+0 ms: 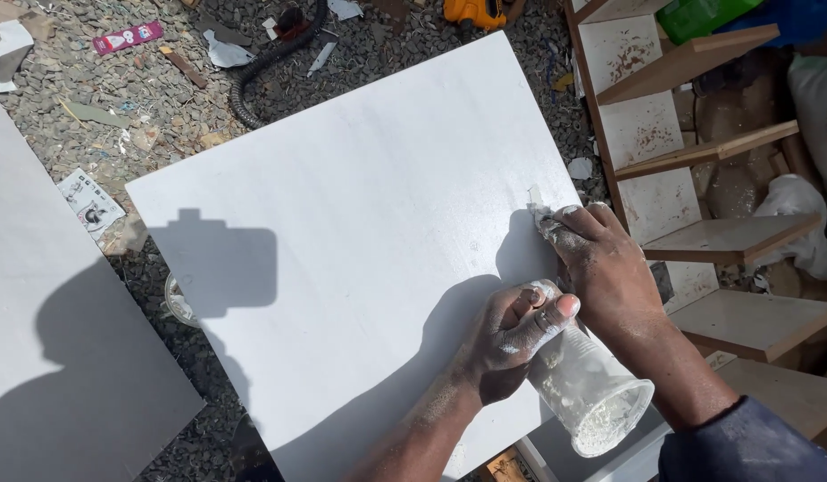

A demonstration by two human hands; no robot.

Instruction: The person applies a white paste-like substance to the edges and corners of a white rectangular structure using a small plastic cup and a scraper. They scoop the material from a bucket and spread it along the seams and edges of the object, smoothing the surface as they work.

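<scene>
While the left hand [512, 335] is gripping a cup [592, 393] at five o'clock, the right hand [601, 268] is pressing curled fingers [556, 223] on the board [342, 241].

You stand in open-air carpentry yard, hard sun, sharp shadows. Ground under you: grey gravel [119, 98] strewn with paper scraps and offcuts. White-painted board [360, 223] lies flat before you; second white panel [47, 357] at your left. To your right, unfinished wooden shelf unit [699, 170], raw board edges, patchy white filler on its back. Black corrugated hose [266, 67] and yellow power tool [471, 12] on gravel at far edge.
</scene>
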